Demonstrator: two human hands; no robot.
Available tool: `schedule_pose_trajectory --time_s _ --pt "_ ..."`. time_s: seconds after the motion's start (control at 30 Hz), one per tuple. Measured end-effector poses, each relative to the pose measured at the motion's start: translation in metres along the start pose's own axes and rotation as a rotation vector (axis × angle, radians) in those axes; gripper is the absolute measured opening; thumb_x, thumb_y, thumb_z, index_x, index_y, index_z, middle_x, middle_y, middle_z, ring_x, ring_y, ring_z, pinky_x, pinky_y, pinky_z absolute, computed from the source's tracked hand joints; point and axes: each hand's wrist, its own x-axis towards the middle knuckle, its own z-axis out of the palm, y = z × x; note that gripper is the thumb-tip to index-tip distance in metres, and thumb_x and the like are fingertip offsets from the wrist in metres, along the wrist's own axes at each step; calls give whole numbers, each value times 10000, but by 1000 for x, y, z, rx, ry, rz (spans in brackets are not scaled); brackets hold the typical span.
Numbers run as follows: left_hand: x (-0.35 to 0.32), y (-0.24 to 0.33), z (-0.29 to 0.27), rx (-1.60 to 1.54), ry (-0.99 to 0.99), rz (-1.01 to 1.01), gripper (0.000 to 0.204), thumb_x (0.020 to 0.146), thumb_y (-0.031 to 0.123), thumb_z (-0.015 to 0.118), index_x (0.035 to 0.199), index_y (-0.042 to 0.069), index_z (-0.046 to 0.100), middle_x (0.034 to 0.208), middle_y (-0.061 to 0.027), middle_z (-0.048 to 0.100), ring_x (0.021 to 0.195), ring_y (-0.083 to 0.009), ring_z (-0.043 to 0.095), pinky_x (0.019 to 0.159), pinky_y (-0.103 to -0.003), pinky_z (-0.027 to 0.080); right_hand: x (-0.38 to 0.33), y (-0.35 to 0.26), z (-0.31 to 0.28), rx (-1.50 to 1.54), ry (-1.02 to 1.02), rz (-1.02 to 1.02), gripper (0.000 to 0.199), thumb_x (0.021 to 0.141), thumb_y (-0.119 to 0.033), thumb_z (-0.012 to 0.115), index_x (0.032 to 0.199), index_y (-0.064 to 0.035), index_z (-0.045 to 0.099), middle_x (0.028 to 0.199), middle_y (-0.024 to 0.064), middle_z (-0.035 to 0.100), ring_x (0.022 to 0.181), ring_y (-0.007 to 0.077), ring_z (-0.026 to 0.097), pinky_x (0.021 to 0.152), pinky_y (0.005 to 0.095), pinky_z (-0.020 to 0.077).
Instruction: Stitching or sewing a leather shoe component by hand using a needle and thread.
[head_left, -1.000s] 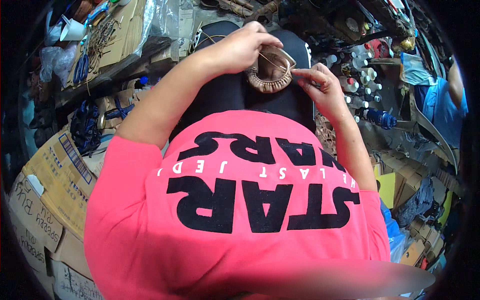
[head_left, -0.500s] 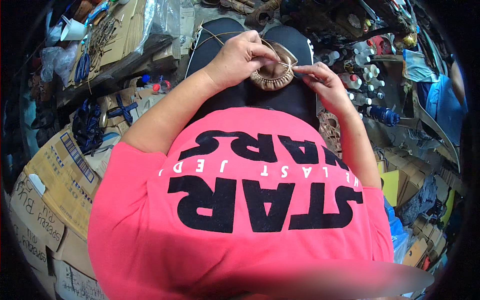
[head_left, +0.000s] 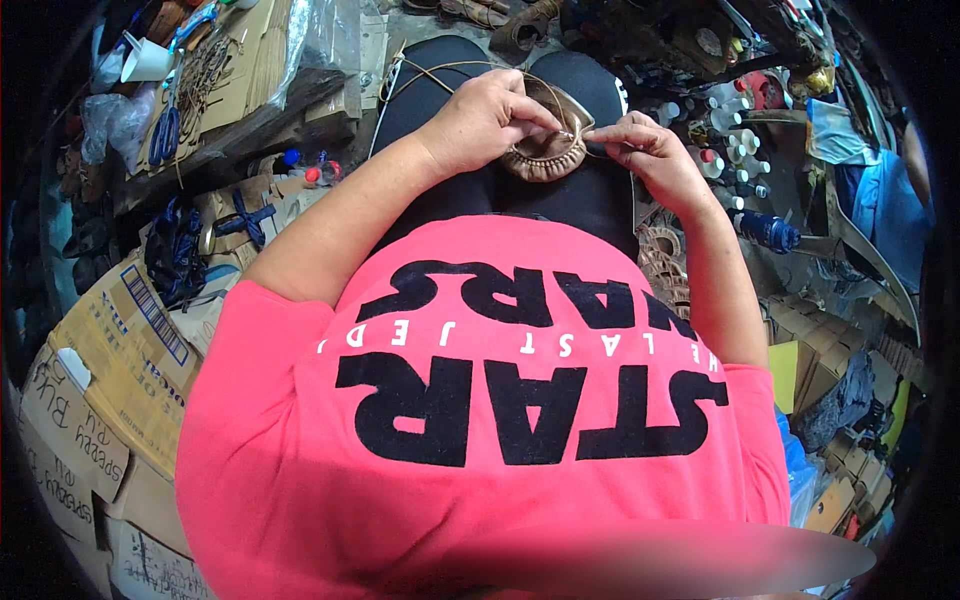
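A small round tan woven leather piece (head_left: pixel 545 158) rests on my lap over black trousers. My left hand (head_left: pixel 485 118) grips its upper left edge with thumb and fingers closed on it. At the piece's right rim, my right hand (head_left: pixel 640 140) pinches a thin needle or lace end (head_left: pixel 578 132). A thin tan cord (head_left: pixel 450 68) loops from the piece up over my knees. My pink shirt with black letters fills the lower picture.
Cardboard boxes (head_left: pixel 110 340) stack at the left. A cluttered bench (head_left: pixel 230 90) with blue scissors, cords and a white cup lies at upper left. Small bottles (head_left: pixel 720 140) and a blue bottle (head_left: pixel 768 230) crowd the right. More woven pieces (head_left: pixel 665 260) sit by my right arm.
Both hands have shifted slightly on the woven piece. My right hand has drawn closer to its rim, fingers now pinching at the edge beside my left thumb.
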Motion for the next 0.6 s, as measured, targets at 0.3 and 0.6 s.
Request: schedule_pose_trajectory --time_s 0.3,0.6 --pt "19 3 -3 -85 -124 77 238 703 -16 648 895 108 711 738 -47 542 721 -158 536 659 -272 437 5 3 -6 108 -101 -26 270 806 0 612 1058 -72 675 910 5 619 853 82 544 800 217 432" --pt "4 14 8 -513 -109 -413 198 789 58 637 984 30 658 795 8 597 743 -71 545 704 -228 452 0 -5 13 316 41 93 258 809 -68 662 1065 -31 654 919 6 650 863 60 552 814 209 438"
